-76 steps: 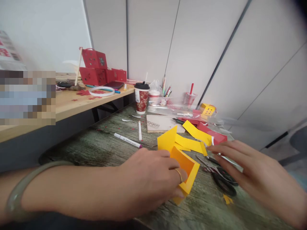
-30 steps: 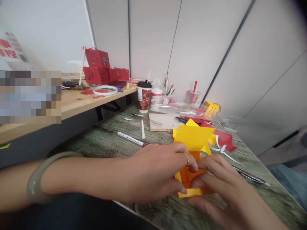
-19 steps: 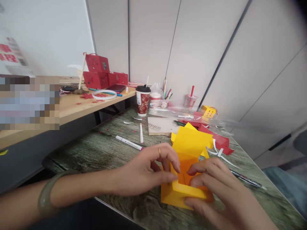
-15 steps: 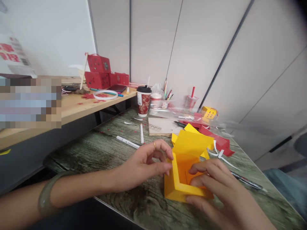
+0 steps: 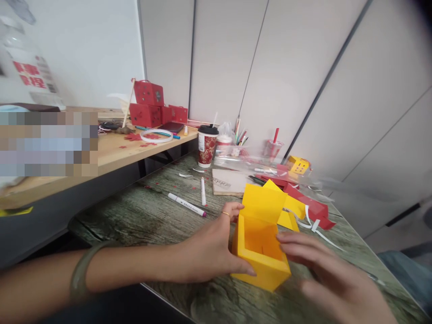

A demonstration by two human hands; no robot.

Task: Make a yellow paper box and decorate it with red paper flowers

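A yellow paper box [image 5: 259, 270] stands on the dark wood-grain table, its top flap [image 5: 263, 202] raised at the back and its inside showing. My left hand [image 5: 212, 247] grips the box's left side, thumb across the front and fingers round behind, partly hidden. At the box's right edge is my right hand [image 5: 337, 279], slightly blurred, with fingers apart and nothing held. Its fingertips are close to the right rim; whether they touch it I cannot tell. Yellow paper scraps [image 5: 293, 207] lie just behind the box.
A white marker [image 5: 187, 205] and another pen [image 5: 203, 191] lie left of a small board [image 5: 227, 181]. Red paper pieces [image 5: 313, 202] and white strips are at the right. Farther back stand a paper cup [image 5: 207, 146] and a yellow lantern [image 5: 299, 165]. Red boxes [image 5: 146, 114] sit on the wooden desk.
My left hand has closed on the box's left side. My right hand has come out of the box to its right. The box has turned slightly.
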